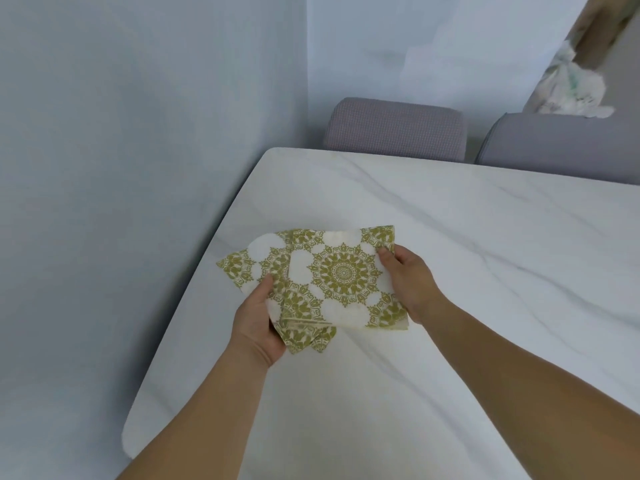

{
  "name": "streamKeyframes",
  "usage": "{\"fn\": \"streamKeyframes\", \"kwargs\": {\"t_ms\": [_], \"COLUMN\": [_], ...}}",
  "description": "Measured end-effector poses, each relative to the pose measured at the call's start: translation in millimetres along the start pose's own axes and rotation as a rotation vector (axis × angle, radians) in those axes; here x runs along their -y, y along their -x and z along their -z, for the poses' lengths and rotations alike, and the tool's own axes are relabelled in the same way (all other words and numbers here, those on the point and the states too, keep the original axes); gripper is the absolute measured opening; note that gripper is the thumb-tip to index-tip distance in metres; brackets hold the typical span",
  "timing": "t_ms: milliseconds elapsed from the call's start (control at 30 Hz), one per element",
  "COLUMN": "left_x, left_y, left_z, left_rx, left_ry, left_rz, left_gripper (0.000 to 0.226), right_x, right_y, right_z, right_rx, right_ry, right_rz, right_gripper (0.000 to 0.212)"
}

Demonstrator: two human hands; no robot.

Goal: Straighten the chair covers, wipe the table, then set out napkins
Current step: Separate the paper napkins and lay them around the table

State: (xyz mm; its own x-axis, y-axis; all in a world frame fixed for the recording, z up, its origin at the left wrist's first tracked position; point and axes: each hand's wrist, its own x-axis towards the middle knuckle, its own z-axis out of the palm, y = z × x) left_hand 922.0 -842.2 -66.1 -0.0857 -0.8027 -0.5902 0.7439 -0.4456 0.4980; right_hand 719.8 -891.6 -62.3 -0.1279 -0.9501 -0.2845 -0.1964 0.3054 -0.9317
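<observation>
Grey chairs (394,128) beyond marble table (450,237)

White napkins (341,277) with olive-gold mandala print, fanned and overlapping, above the white marble table (450,237)

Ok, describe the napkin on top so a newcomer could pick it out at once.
Find the white marble table, then both hands above it near its left edge. The top napkin, pinched by the right hand, shows a full gold medallion; the napkins underneath, held by the left hand, sit skewed.
</observation>
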Motion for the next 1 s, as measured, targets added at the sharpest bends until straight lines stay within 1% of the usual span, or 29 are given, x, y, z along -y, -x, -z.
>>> {"fn": "streamKeyframes", "kwargs": {"t_ms": [67,167,233,300,333,400,467,600,733,800,900,1000], "left_x": [4.6,11.3,16.6,24.0,27.8,36.2,44.1,47.5,29.7,16.2,-4.4,-20.6], "left_y": [-1.1,-2.0,-2.2,-1.0,0.0,2.3,5.1,3.5,-18.4,-35.9,-65.7,-93.6], "left_z": [-13.2,-32.5,-44.2,-56.0,-61.1,-71.0,-80.2,-93.5,-105.8,-109.5,-108.0,-101.9], "left_rx": [0.002,0.001,-0.005,-0.011,-0.011,-0.01,-0.01,-0.033,-0.047,-0.024,0.002,0.01], "left_ry": [-0.004,-0.044,-0.064,-0.061,-0.057,-0.051,-0.046,-0.051,-0.103,-0.137,-0.158,-0.143], "left_rz": [-0.008,-0.026,-0.041,-0.062,-0.07,-0.083,-0.094,-0.106,-0.11,-0.118,-0.127,-0.146], "left_gripper": [0.036,0.035,0.036,0.036,0.037,0.038,0.038,0.037,0.035,0.032,0.025,0.023], "right_x": [0.3,2.9,4.6,7.9,10.6,14.7,17.9,32.4,49.0,56.1,65.8,79.7], "right_y": [-2.0,-4.6,-8.6,-11.2,-12.2,-16.1,-25.4,-52.1,-83.0,-100.0,-127.3,-156.1], "right_z": [19.3,46.8,66.6,87.7,96.9,115.3,130.8,145.5,135.6,121.1,93.6,70.5], "right_rx": [-0.06,-0.153,-0.183,-0.112,-0.073,-0.034,-0.058,-0.254,-0.296,-0.283,-0.25,-0.193], "right_ry": [0.022,0.001,-0.077,-0.234,-0.308,-0.362,-0.271,0.19,0.407,0.434,0.41,0.263], "right_rz": [0.02,-0.01,-0.092,-0.203,-0.259,-0.301,-0.254,-0.05,0.059,0.088,0.119,0.132], "right_gripper": [0.048,0.043,0.031,0.009,0.005,0.022,0.028,0.025,0.023,0.021,0.022,0.023]}}
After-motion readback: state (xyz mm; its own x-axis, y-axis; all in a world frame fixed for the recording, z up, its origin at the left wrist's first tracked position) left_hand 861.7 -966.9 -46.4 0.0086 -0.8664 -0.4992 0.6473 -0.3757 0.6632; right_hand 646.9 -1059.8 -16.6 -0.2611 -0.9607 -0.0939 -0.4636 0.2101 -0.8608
